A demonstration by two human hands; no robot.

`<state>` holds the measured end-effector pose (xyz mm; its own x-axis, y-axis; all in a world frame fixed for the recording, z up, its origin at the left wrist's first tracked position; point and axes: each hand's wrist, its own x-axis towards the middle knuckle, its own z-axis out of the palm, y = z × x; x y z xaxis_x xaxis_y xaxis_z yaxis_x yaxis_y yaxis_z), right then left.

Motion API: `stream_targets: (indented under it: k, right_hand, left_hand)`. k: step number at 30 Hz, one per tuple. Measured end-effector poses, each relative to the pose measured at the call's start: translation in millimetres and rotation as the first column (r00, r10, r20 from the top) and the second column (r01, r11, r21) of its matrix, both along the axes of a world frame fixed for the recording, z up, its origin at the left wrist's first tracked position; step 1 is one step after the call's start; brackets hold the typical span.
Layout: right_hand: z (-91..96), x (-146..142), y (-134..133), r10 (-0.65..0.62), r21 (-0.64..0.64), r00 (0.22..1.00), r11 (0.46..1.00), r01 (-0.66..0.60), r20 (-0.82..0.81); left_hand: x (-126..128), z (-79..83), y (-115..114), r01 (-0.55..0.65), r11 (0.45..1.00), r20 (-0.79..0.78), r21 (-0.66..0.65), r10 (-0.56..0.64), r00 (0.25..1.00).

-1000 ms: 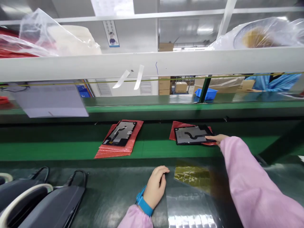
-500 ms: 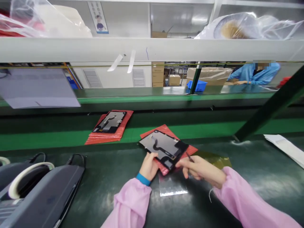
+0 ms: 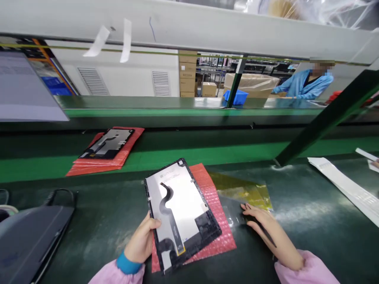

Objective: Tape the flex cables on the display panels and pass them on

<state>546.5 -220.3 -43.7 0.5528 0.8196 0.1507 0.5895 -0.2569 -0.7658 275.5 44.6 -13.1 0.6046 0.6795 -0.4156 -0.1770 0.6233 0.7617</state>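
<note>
My left hand (image 3: 142, 239) grips the lower left edge of a tablet screen panel (image 3: 185, 193), its thumb on the silvery back. A dark ribbon cable curves down that back, and the panel is tilted up toward me. Under it lies a red bubble-wrap sleeve (image 3: 222, 223), partly covered. To the right, my right hand (image 3: 262, 223) reaches over the table with its fingertips at a clear plastic film (image 3: 233, 211). A thin dark tool (image 3: 268, 233) is tucked against its palm. Yellow transparent film (image 3: 241, 185) lies just beyond those fingers.
Another screen panel (image 3: 111, 142) rests on red sleeves (image 3: 130, 148) at the back left. A grey device (image 3: 35, 236) stands at the left. A slanted green post (image 3: 322, 118) and white strips (image 3: 343, 185) are on the right. Across the bench sits a person in blue (image 3: 310, 85).
The panel and left hand have come closer and tilted up. My right hand has left the panel's corner and moved right to the clear film. The whole view has shifted.
</note>
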Motion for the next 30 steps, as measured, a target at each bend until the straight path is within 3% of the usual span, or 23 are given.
stream_targets:
  k: [3, 6, 8, 10, 12, 13, 15, 17, 19, 20, 21, 22, 24, 30]
  right_hand:
    - [-4.4, -1, 1, 0.030, 0.065, 0.999, 0.997, -0.029, -0.012]
    - [-7.8, -2, 0, -0.161, 0.165, 0.980, 0.970, 0.179, -0.117]
    - [-10.9, -5, -2, -0.256, 0.177, 0.934, 0.936, 0.303, -0.248]
    - [-14.4, -10, -4, -0.278, 0.133, 0.887, 0.929, 0.346, -0.368]
    - [-16.7, -16, -6, -0.292, 0.068, 0.851, 0.932, 0.355, -0.437]
    - [-16.8, -19, -7, -0.311, 0.036, 0.835, 0.930, 0.366, -0.454]
    - [-14.6, -23, -8, -0.342, -0.010, 0.811, 0.923, 0.384, -0.474]
    - [-9.7, -26, -7, -0.351, -0.046, 0.806, 0.926, 0.376, -0.476]
    - [-3.7, -28, -6, -0.353, -0.089, 0.815, 0.931, 0.353, -0.459]
    - [-0.8, -28, -5, -0.358, -0.109, 0.823, 0.932, 0.347, -0.441]
    - [1.7, -29, -4, -0.365, -0.128, 0.831, 0.930, 0.344, -0.419]
    - [3.9, -30, -4, -0.371, -0.144, 0.839, 0.928, 0.343, -0.397]
    - [7.1, -30, -3, -0.374, -0.165, 0.850, 0.927, 0.336, -0.372]
    - [10.5, -29, -1, -0.353, -0.172, 0.832, 0.936, 0.309, -0.428]
  left_hand:
    - [17, 3.3, -16, 0.093, 0.994, -0.043, -0.055, -0.095, 0.995]
    - [24, -5.1, -25, 0.161, 0.986, -0.113, -0.038, -0.165, 0.980]
    - [20, -20.8, -26, 0.173, 0.981, -0.198, 0.092, -0.152, 0.968]
    - [12, -39.9, -26, 0.149, 0.933, -0.284, 0.327, -0.053, 0.957]
    - [4, -54.2, -32, 0.150, 0.806, -0.347, 0.573, 0.073, 0.935]
    - [1, -57.3, -36, 0.174, 0.712, -0.377, 0.681, 0.136, 0.916]
    - [-3, -55.3, -47, 0.290, 0.459, -0.439, 0.840, 0.259, 0.860]
    - [-3, -46.4, -57, 0.468, 0.135, -0.485, 0.873, 0.336, 0.807]
    - [-1, -37.9, -62, 0.584, -0.173, -0.507, 0.793, 0.343, 0.790]
    - [0, -35.3, -63, 0.606, -0.290, -0.520, 0.741, 0.325, 0.790]
    - [1, -34.0, -63, 0.613, -0.373, -0.527, 0.697, 0.313, 0.790]
    - [2, -33.8, -63, 0.614, -0.424, -0.532, 0.665, 0.308, 0.789]
    - [2, -35.1, -61, 0.627, -0.462, -0.546, 0.627, 0.313, 0.777]
    - [0, -35.7, -62, 0.660, -0.464, -0.586, 0.591, 0.314, 0.747]
